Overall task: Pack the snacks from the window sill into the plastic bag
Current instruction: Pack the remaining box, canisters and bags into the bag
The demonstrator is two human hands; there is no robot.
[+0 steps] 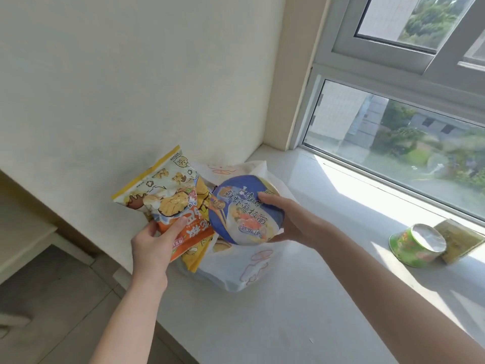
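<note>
A white plastic bag (236,269) with an orange line drawing lies on the window sill (301,298) by the wall. My left hand (154,245) grips an orange snack packet (194,232) together with a yellow-edged snack packet (160,185), both held at the bag's mouth. My right hand (291,219) holds a blue instant noodle bowl (246,211) by its rim, lid tilted toward me, over the bag's opening. More yellow packets (195,258) stick out of the bag below.
A green noodle cup (417,245) lies on its side on the sill at the right, touching a greenish-yellow packet (459,240). The window (393,143) runs along the sill's far edge. A beige piece of furniture (26,232) stands at the left below the sill.
</note>
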